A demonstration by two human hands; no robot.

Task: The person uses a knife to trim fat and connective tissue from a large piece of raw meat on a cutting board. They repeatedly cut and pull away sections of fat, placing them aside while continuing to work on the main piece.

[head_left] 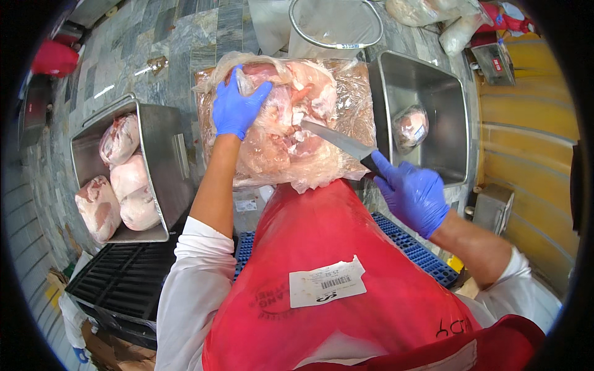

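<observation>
A large piece of raw, pale pink meat (303,89) lies in clear plastic wrap (356,93) on a block in front of me. My left hand (237,106), in a blue glove, rests on the meat's left side, thumb and fingers spread. In my right hand (416,196), also gloved in blue, is the black handle of a knife (340,141). The long blade points up and left, its tip touching the middle of the meat; whether it goes in I cannot tell.
At left, a metal tub (167,139) holds several wrapped meat pieces (127,176). Another metal tub (448,151) on the right contains one bagged piece (410,128). A metal hoop with a clear bag (337,44) stands beyond the block. Black crates (120,287) are lower left.
</observation>
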